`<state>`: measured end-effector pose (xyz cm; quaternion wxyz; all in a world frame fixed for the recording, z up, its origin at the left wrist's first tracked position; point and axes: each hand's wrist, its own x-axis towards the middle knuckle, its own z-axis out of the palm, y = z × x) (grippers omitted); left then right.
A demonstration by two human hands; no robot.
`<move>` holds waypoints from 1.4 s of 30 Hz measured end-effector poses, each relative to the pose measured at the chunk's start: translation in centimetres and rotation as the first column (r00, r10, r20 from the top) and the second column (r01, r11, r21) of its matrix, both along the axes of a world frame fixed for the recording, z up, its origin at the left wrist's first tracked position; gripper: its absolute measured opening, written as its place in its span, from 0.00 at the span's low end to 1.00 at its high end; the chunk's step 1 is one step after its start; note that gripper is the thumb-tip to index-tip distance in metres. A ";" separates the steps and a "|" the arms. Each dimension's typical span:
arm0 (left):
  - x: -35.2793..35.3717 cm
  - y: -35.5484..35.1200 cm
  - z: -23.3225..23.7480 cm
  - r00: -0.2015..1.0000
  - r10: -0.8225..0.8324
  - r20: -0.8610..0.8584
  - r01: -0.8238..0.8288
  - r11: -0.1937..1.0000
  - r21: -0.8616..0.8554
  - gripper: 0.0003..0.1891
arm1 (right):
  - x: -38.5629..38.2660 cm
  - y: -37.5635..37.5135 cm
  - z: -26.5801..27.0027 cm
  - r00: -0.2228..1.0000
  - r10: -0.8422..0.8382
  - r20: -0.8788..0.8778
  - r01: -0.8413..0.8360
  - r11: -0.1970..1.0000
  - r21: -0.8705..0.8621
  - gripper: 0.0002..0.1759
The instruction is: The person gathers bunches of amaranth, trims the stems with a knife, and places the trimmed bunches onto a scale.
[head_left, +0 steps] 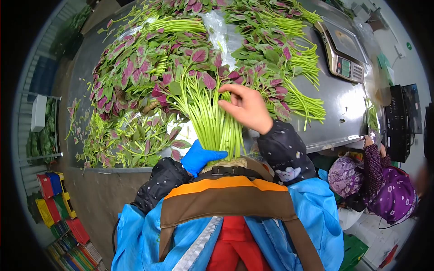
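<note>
A bunch of leafy greens [210, 119] with purple-green leaves and pale stems stands at the table's front edge, leaves pointing away from me. My left hand [199, 158], in a blue glove, grips the stem ends near my waist. My bare right hand [244, 106] is at the bunch's upper right, thumb and index finger apart beside the leaves and stems; its other fingers are curled and partly hidden. Behind the bunch lies a large pile of the same greens [131, 67], with loose trimmings [122, 144] at the front left.
More bunches [294, 58] lie on the metal table [334, 101] at the right, near a digital scale [346, 56]. Clear plastic [217, 31] lies between the piles. Another person in a purple patterned top [393, 194] is at the right. Coloured crates [54, 198] stand at the left.
</note>
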<state>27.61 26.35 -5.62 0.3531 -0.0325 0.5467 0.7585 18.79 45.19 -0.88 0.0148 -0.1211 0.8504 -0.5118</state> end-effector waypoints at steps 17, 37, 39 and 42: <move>-0.2 -0.4 -0.3 0.996 0.014 -0.084 -0.011 0.999 0.032 0.25 | 2.4 3.1 0.3 0.407 0.886 0.221 -0.744 0.462 -0.483 0.06; 0.2 -1.5 -0.8 0.996 -0.014 0.087 0.008 0.997 0.078 0.31 | 2.7 2.5 1.5 0.521 0.847 0.109 -0.761 0.518 -0.391 0.08; 0.3 -1.3 -0.9 0.995 -0.001 0.102 -0.010 0.994 0.106 0.32 | 2.9 2.9 2.8 0.587 0.806 0.071 -0.693 0.546 -0.470 0.10; 0.5 -1.0 -1.5 0.983 0.039 0.177 -0.071 0.982 0.175 0.33 | 0.9 1.6 2.5 0.906 0.359 0.224 -0.308 0.922 -0.234 0.16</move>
